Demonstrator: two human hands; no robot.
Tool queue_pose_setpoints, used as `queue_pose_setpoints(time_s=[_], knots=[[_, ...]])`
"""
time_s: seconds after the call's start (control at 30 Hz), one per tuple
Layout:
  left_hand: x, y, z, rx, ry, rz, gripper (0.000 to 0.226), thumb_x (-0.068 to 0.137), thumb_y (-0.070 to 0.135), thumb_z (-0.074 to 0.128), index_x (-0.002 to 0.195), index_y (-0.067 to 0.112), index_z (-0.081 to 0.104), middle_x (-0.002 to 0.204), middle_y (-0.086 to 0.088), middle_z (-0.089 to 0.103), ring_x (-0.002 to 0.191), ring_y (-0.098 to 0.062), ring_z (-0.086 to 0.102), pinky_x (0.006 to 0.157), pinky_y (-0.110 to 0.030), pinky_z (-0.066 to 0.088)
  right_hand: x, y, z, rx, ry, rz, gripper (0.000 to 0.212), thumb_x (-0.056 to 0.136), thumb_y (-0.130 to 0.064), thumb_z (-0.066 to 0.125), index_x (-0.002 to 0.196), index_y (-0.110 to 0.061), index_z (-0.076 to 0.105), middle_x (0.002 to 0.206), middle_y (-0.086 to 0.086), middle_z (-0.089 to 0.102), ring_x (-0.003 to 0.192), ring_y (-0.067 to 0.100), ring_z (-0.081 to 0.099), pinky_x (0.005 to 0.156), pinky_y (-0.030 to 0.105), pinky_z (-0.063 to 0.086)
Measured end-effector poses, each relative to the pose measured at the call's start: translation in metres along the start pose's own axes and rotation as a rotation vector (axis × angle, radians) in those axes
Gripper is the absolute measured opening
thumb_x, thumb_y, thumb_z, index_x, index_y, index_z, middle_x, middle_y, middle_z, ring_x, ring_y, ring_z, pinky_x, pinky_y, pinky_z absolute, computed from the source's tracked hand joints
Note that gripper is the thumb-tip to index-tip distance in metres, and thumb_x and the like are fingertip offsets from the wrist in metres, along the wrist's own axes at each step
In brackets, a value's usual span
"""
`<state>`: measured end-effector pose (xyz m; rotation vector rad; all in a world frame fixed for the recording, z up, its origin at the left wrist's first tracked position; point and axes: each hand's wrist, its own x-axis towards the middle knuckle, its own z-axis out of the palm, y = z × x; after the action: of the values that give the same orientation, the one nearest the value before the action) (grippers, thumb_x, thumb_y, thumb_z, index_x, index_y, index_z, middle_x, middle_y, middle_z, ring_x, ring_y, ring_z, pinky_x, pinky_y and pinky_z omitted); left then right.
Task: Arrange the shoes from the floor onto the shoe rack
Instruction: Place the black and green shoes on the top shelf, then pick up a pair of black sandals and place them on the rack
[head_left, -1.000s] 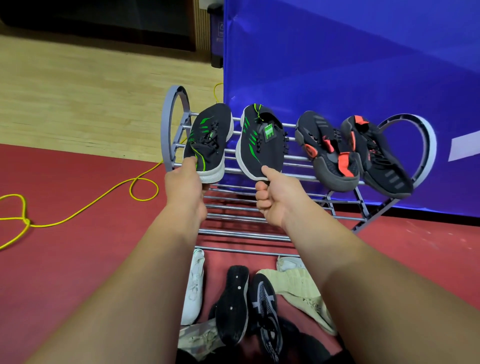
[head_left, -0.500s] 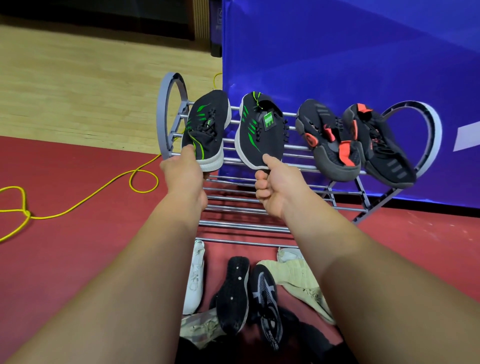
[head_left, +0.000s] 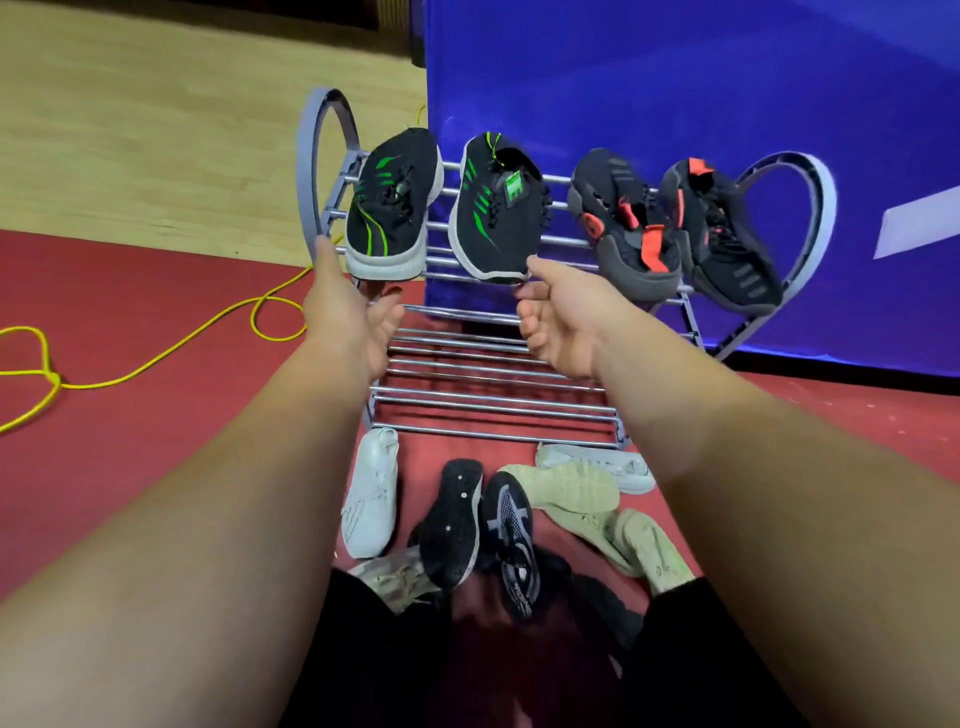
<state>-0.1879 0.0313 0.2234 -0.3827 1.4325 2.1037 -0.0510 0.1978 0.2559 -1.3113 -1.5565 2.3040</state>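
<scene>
Grey tube shoe rack (head_left: 493, 400) sits against the blue panel (head_left: 675, 78); top tier carries left green shoe (head_left: 395, 208), right green shoe (head_left: 498, 218) and a black-red pair (head_left: 628, 228), toes toward you, loose shoes (head_left: 452, 519) on the red floor (head_left: 156, 291) below. Your left hand (head_left: 353, 317) is spread wide, holding nothing, just under the left green shoe's toe. Your right hand (head_left: 561, 322) has its fingers curled, thumb tip at the right green shoe's toe; can't tell if it pinches.

head-worn view, facing down, forward
</scene>
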Motion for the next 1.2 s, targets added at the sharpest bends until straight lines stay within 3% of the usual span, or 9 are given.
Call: queue_pose_setpoints(time_s=[0.07,0.17,0.23,0.37,0.47,0.7,0.9,1.1,1.2], knots=[[-0.015,-0.009,-0.008,0.007,0.063,-0.072,0.076,0.097,0.068,0.036,0.154,0.016,0.037,0.123,-0.007,0.066,0.099,-0.022,0.072,0.074,-0.030,0.062,-0.014,0.001,-0.017,-0.059,0.015,-0.003,0.031,0.102,-0.045,0.053,0.096,-0.015,0.055,0.055,-0.001,0.050,0.041,0.010,0.043,0.036,0.018,0.030],[-0.044,-0.028,-0.011,0.170,0.117,-0.129,0.052,0.104,0.050,0.037,0.148,0.025,0.043,0.122,-0.008,0.067,0.095,-0.021,0.070,0.065,-0.027,0.058,-0.037,0.007,-0.049,-0.128,0.060,0.004,0.032,0.103,-0.045,0.052,0.095,-0.015,0.057,0.055,-0.001,0.051,0.040,0.010,0.045,0.037,0.017,0.033],[-0.056,-0.043,-0.008,0.295,0.071,-0.151,0.043,0.104,0.041,0.039,0.145,0.029,0.047,0.118,-0.008,0.065,0.093,-0.021,0.069,0.064,-0.029,0.057,-0.051,0.014,-0.072,-0.160,0.088,0.008,0.031,0.102,-0.045,0.053,0.094,-0.015,0.058,0.058,-0.002,0.052,0.040,0.011,0.047,0.036,0.017,0.034],[-0.068,-0.075,0.014,0.512,-0.060,-0.198,0.029,0.103,0.034,0.050,0.128,0.020,0.055,0.108,-0.008,0.061,0.097,-0.024,0.065,0.073,-0.035,0.057,-0.074,0.030,-0.124,-0.194,0.161,0.016,0.032,0.103,-0.044,0.053,0.085,-0.018,0.056,0.059,-0.002,0.051,0.041,0.011,0.048,0.036,0.018,0.036],[-0.073,-0.101,0.041,0.605,-0.160,-0.233,0.023,0.102,0.034,0.053,0.120,0.020,0.058,0.110,-0.008,0.065,0.088,-0.022,0.066,0.061,-0.034,0.056,-0.087,0.046,-0.167,-0.192,0.228,0.031,0.037,0.103,-0.045,0.053,0.075,-0.021,0.054,0.059,-0.003,0.052,0.041,0.010,0.047,0.037,0.018,0.037],[-0.082,-0.161,0.104,0.712,-0.333,-0.294,0.030,0.100,0.031,0.058,0.125,0.015,0.062,0.119,-0.010,0.068,0.098,-0.025,0.068,0.067,-0.036,0.058,-0.112,0.076,-0.243,-0.115,0.378,0.064,0.031,0.102,-0.043,0.054,0.082,-0.020,0.055,0.057,-0.003,0.056,0.043,0.012,0.049,0.044,0.021,0.041],[-0.088,-0.216,0.135,0.839,-0.437,-0.335,0.024,0.100,0.032,0.059,0.116,0.016,0.064,0.115,-0.009,0.069,0.098,-0.024,0.069,0.067,-0.035,0.057,-0.127,0.099,-0.287,-0.078,0.499,0.096,0.027,0.102,-0.041,0.055,0.092,-0.016,0.058,0.064,0.001,0.057,0.044,0.013,0.050,0.044,0.021,0.044],[-0.081,-0.260,0.128,1.037,-0.519,-0.331,0.031,0.101,0.031,0.057,0.128,0.017,0.064,0.116,-0.005,0.067,0.101,-0.024,0.070,0.075,-0.034,0.060,-0.109,0.138,-0.313,-0.040,0.529,0.171,0.028,0.103,-0.035,0.055,0.083,-0.016,0.056,0.068,0.004,0.058,0.049,0.017,0.049,0.044,0.022,0.044],[-0.066,-0.278,0.108,1.180,-0.500,-0.320,0.032,0.099,0.030,0.060,0.127,0.015,0.065,0.112,-0.005,0.066,0.092,-0.022,0.070,0.072,-0.033,0.060,-0.091,0.167,-0.321,-0.042,0.529,0.253,0.023,0.103,-0.033,0.056,0.094,-0.012,0.058,0.069,0.005,0.060,0.050,0.018,0.052,0.045,0.024,0.046]])
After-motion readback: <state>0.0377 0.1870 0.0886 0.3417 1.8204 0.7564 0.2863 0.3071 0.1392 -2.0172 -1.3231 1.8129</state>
